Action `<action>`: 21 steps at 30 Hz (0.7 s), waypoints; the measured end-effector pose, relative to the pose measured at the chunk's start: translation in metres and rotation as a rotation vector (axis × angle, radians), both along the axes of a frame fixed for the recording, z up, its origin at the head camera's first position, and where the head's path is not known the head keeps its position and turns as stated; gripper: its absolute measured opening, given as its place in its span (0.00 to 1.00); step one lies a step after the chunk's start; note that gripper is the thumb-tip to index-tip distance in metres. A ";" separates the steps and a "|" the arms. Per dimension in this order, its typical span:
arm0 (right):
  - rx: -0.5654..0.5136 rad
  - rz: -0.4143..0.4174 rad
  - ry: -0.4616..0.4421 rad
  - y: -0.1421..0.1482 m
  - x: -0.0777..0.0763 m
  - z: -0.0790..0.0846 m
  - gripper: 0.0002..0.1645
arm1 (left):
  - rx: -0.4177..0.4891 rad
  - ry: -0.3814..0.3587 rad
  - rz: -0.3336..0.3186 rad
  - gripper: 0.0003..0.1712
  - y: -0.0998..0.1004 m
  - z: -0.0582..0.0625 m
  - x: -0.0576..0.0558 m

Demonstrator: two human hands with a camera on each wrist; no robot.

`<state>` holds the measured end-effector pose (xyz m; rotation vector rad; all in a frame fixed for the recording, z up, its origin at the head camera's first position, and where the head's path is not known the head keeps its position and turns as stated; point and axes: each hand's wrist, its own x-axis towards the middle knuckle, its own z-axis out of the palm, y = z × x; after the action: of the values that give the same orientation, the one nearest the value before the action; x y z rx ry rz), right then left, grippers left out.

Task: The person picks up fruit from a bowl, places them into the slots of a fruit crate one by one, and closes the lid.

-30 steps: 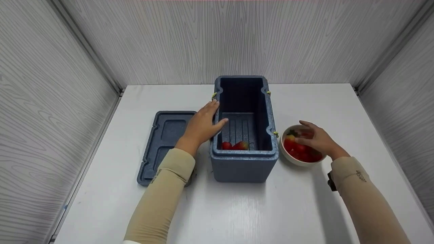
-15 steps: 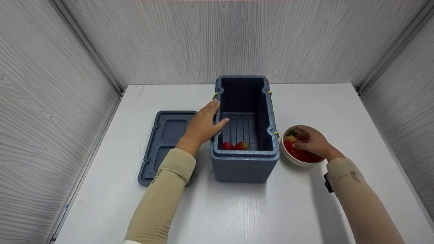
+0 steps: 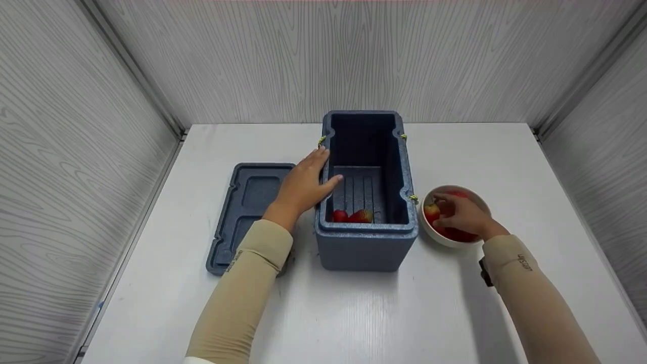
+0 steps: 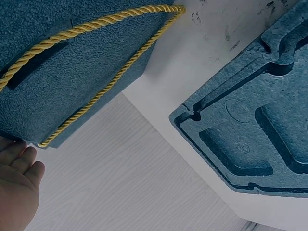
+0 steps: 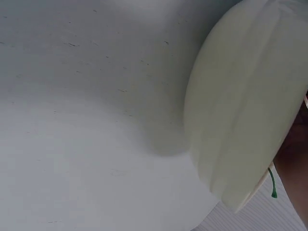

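Observation:
A deep dark-blue foam box stands lidless on the white table. My left hand rests along its left rim, fingers extended and thumb reaching over the edge; in the left wrist view its fingertips meet the box's corner. Inside at the near end lie a small red fruit and a red-and-green fruit. To the right, my right hand is down in a cream bowl of red fruit, thumb and fingers round a red-and-yellow fruit. In the right wrist view the bowl's side hides most of the hand.
The box's blue lid lies left of it, partly beneath the left arm. Yellow rope loops along the box's left side. Grey wood-patterned panels close in the table at the back and both sides.
The right hand has lowered into the bowl and shifted slightly left, its fingers closing from a spread pose around the red-and-yellow fruit. The left hand stays on the rim.

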<state>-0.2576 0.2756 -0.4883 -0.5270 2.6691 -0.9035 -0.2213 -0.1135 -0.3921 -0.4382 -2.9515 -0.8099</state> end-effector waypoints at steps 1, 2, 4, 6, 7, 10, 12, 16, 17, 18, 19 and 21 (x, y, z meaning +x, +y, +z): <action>-0.003 0.010 -0.009 -0.001 0.000 -0.001 0.42 | -0.002 -0.003 0.001 0.42 0.000 0.000 0.000; 0.003 0.019 -0.004 -0.002 0.001 -0.002 0.41 | -0.004 -0.004 0.002 0.42 0.000 0.000 0.000; 0.027 0.027 0.009 -0.004 0.001 -0.003 0.39 | -0.004 -0.001 0.000 0.42 0.000 0.000 0.000; 0.045 0.027 0.009 -0.004 0.001 -0.004 0.37 | -0.002 0.002 -0.004 0.42 -0.001 -0.001 0.000; 0.050 0.024 0.005 -0.004 0.001 -0.004 0.37 | 0.001 0.004 -0.006 0.42 -0.001 -0.001 0.000; 0.048 0.028 -0.004 -0.003 0.001 -0.004 0.36 | 0.009 0.008 -0.008 0.42 -0.001 -0.001 0.000; 0.039 0.035 -0.005 -0.002 0.000 -0.004 0.36 | 0.011 0.010 -0.009 0.42 -0.001 -0.001 0.000; 0.014 0.028 -0.035 0.001 0.000 -0.002 0.36 | 0.010 0.013 -0.011 0.41 0.000 -0.001 0.000; 0.006 0.023 -0.044 0.001 0.000 -0.001 0.36 | 0.009 0.012 -0.011 0.41 0.000 0.000 0.000; -0.006 0.021 -0.051 0.001 0.000 0.000 0.36 | 0.009 0.012 -0.011 0.41 0.000 -0.001 0.000; -0.016 0.012 -0.061 0.002 0.000 0.001 0.36 | 0.011 0.012 -0.010 0.41 0.000 0.000 0.000; -0.033 0.002 -0.073 0.002 0.000 0.003 0.35 | 0.012 0.013 -0.010 0.41 0.000 0.000 0.000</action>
<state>-0.2581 0.2779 -0.4854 -0.4941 2.5925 -0.9486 -0.2210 -0.1138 -0.3924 -0.4557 -2.9332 -0.8219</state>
